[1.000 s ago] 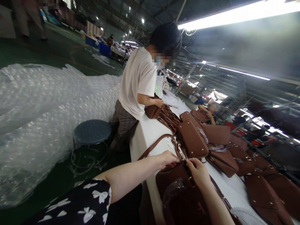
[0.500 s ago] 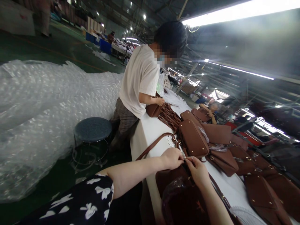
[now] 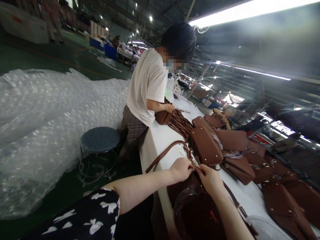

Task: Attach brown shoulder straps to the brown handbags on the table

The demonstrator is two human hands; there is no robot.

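"Tabletop (image 3: 160, 141): where's the bag (image 3: 198, 215)?"
"Near edge."
"Strap (image 3: 163, 154), long axis?"
"Arcs away from the bag's top, then left."
"Grip?"
"Left hand (image 3: 182, 169) nearer the strap, apparently pinching its end; right hand (image 3: 211, 178) pinched just beside, contents hidden. The bag lies below both."

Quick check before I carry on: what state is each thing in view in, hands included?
Left hand: fingers closed at a metal fitting
Right hand: fingertips closed at the same fitting
Nearest brown bag: below the hands; open or closed, can't tell
Studded bag: tipped, base showing
Strap pile: lying on the white table
Stool: upright
Bubble wrap: heaped
Tube lamp: lit
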